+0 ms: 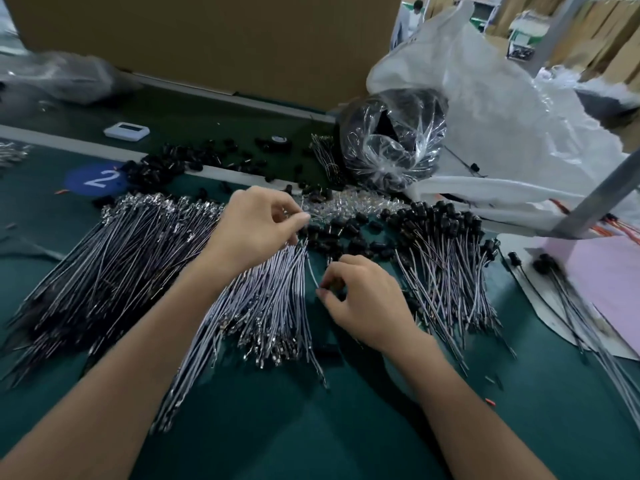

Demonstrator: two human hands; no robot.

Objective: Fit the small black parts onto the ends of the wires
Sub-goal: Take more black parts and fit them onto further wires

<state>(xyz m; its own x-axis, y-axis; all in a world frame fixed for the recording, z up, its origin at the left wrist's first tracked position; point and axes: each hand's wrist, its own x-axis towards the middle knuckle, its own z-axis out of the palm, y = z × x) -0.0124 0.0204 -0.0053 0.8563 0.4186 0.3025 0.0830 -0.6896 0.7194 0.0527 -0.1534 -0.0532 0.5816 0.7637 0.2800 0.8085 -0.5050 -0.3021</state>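
Several pale grey wires (pixel 270 299) lie fanned on the green mat, with a larger bundle (pixel 114 251) to the left. Loose small black parts (pixel 349 233) are scattered behind the middle fan. My left hand (pixel 256 230) hovers over the top of the middle fan, thumb and fingers pinching at wire ends. My right hand (pixel 360 299) has curled fingers that pinch a single wire (pixel 313 277) near its end; a black part seems tucked in its fingers, mostly hidden. To the right lies a fan of wires with black parts fitted (pixel 446 237).
A clear bag of black parts (pixel 391 143) stands behind, beside a big white plastic sack (pixel 502 109). A cardboard wall (pixel 207 36) closes the back. A blue disc marked 2 (pixel 97 178) and a white device (pixel 126 130) lie at left. A grey metal post (pixel 602 195) rises at right.
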